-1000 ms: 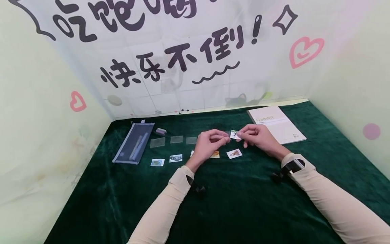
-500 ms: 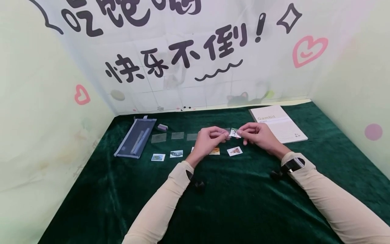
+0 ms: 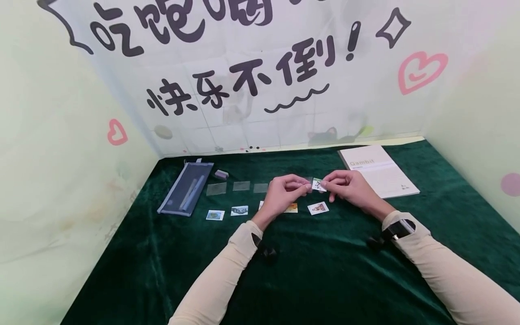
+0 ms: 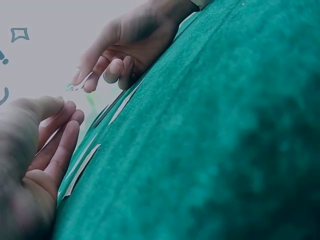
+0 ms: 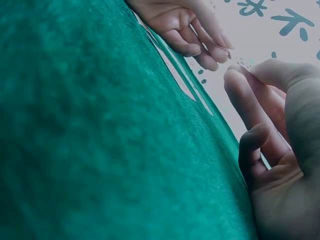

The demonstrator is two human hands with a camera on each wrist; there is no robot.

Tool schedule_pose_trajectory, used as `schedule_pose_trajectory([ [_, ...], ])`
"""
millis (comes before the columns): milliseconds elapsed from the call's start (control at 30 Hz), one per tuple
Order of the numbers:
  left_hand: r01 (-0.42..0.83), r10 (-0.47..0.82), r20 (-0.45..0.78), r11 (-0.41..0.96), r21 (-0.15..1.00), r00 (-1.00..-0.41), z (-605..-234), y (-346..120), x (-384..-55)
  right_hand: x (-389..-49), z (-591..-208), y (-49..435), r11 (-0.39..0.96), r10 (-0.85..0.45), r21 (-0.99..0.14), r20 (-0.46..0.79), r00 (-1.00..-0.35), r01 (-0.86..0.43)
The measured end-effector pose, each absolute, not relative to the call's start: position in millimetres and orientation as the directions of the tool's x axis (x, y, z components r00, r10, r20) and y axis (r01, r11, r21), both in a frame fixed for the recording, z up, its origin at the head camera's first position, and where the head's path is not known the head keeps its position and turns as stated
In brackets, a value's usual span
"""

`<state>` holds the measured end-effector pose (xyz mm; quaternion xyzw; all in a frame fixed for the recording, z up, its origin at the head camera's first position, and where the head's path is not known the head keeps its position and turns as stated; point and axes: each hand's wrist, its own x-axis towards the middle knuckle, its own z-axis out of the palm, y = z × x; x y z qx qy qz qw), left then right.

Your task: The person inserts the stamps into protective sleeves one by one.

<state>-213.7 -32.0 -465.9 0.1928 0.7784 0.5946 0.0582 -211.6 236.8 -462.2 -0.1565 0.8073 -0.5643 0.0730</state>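
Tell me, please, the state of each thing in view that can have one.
Left hand: pinching clear film
Right hand: pinching picture card
Clear film: raised, partly hidden
Picture card: raised, printed side showing
Other cards: lying flat, two partly hidden
Clear rectangles: lying flat
Notebook: closed
Pouch: flat, pens inside; zip unclear
Small block: lying on green cloth

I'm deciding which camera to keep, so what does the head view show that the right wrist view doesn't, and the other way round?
Only the head view shows the blue-edged pouch, the small purple-and-white block and the pictures on the cards lying flat.

Only the right wrist view shows the palm sides of the left hand and the right hand.

Both show the right hand pinching a small card, the green cloth and the wall lettering.
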Motion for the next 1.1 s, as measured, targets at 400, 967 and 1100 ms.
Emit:
schedule_pose_trajectory([
  [400,0.241,0.356,0.147,0.236,0.941,-0.923,-461.7,-31.3,-215.0,-211.2,-458.3,237.4,0.299,-0.342,-0.936,0.076,-0.937,-0.185],
  [967,0.221,0.397,0.132,0.189,0.957,-0.908,-467.9,-32.4,-213.0,-208.7,-462.8,236.9,0.295,-0.332,-0.937,0.082,-0.94,-0.186],
  [1100,0.22,0.405,0.13,0.184,0.958,-0.905,-466.7,-32.8,-212.9,-208.1,-461.8,235.3,0.285,-0.303,-0.941,0.093,-0.948,-0.183],
])
